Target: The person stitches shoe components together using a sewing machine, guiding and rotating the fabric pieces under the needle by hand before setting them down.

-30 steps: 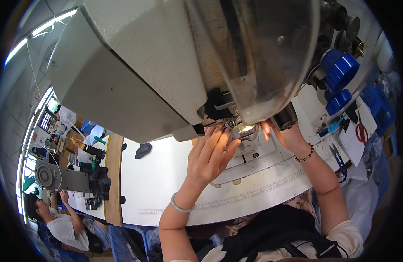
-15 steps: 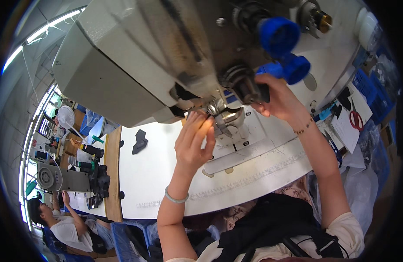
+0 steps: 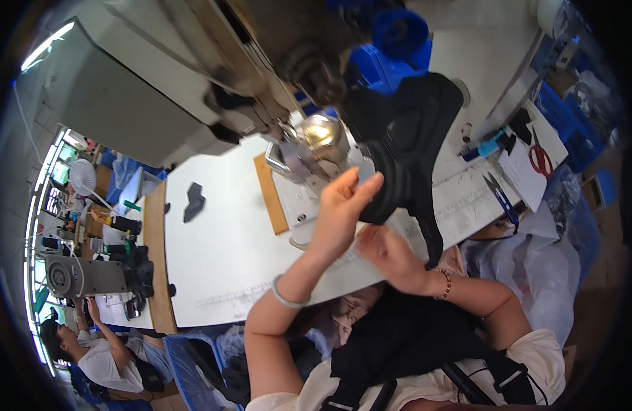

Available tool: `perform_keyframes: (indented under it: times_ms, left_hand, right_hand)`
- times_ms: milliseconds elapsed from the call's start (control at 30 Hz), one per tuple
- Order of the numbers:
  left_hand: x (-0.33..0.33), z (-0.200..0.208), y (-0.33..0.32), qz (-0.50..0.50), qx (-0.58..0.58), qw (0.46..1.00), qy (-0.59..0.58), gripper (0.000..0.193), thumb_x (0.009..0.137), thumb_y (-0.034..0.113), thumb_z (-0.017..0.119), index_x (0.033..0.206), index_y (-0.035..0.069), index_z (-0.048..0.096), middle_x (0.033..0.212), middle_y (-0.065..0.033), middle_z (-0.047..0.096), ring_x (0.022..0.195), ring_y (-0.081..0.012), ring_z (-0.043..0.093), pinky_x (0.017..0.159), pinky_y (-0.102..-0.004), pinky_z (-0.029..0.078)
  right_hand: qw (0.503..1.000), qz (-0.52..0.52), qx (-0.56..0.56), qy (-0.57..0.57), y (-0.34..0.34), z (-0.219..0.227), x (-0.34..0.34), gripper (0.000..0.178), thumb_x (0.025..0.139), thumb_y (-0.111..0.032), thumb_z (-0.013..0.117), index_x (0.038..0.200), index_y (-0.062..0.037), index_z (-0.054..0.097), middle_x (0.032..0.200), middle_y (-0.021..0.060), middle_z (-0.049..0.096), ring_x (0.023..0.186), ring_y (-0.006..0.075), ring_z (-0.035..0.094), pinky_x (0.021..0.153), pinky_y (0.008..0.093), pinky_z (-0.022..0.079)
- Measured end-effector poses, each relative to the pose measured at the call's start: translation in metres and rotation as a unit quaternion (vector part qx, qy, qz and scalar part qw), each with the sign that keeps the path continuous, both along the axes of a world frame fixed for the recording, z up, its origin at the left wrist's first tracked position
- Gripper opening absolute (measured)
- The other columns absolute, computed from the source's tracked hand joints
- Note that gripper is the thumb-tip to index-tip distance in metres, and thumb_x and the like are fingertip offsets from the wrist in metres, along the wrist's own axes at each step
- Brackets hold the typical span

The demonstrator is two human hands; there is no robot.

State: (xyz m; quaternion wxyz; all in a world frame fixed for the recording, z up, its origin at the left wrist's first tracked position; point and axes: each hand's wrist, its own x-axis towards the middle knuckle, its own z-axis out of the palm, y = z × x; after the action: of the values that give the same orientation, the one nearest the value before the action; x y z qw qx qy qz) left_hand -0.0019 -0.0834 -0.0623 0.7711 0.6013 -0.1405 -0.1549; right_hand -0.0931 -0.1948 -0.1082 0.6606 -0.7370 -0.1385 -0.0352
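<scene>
right hand has moved down, blurred, its grip unclear; left hand pinches the black piece beside the machine; lower left, a blue bin holds dark pieces.

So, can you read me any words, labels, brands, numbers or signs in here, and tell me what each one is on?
None can be read clearly enough to quote.
Ruler strip along the front of the white table: faint scale markings, too small and blurred to read.
White paper sheet by the red-handled scissors: faint marks, too small to read.
</scene>
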Motion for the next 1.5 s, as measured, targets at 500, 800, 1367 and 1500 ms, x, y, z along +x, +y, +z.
perform_keyframes:
  times_ms: [500,800,1367,1500]
  left_hand:
    - [0.004,0.017,0.061,-0.143,0.023,0.973,0.180,0.024,0.090,0.016,0.064,0.101,-0.005,0.065,0.088,-0.0071,0.068,0.074,-0.0074,0.064,0.064,-0.0195,0.052]
    - [0.106,-0.042,0.338,0.340,0.628,0.686,-0.143,0.029,0.086,0.019,0.060,0.097,-0.006,0.070,0.073,-0.0208,0.069,0.070,-0.0242,0.069,0.066,-0.0361,0.052]
    - [0.048,0.038,0.224,0.251,0.105,0.962,-0.015,0.022,0.085,0.012,0.071,0.098,-0.006,0.066,0.090,-0.0134,0.071,0.078,-0.0151,0.069,0.072,-0.0255,0.055]
    - [-0.008,0.052,0.137,0.150,0.003,0.989,0.012,0.019,0.089,0.010,0.066,0.098,-0.007,0.068,0.090,-0.0112,0.071,0.077,-0.0143,0.068,0.068,-0.0246,0.056]
  right_hand:
    - [0.698,0.001,-0.526,-0.485,-0.058,0.062,0.030,0.055,0.073,-0.006,0.059,0.128,-0.0072,0.059,0.120,0.0064,0.059,0.101,0.0196,0.054,0.093,0.0381,0.041]
    - [0.687,-0.119,-0.509,-0.504,-0.062,0.101,0.047,0.051,0.066,-0.003,0.058,0.116,-0.0049,0.069,0.122,0.0085,0.063,0.063,0.0149,0.045,0.058,0.0273,0.039]
    - [0.629,-0.112,-0.571,-0.515,-0.030,0.105,0.085,0.048,0.078,-0.009,0.059,0.125,-0.0045,0.059,0.120,0.0047,0.057,0.074,0.0116,0.047,0.062,0.0224,0.040]
    - [0.644,-0.126,-0.568,-0.497,-0.031,0.101,0.080,0.049,0.077,-0.008,0.060,0.126,-0.0040,0.059,0.122,0.0058,0.057,0.071,0.0118,0.045,0.059,0.0220,0.040]
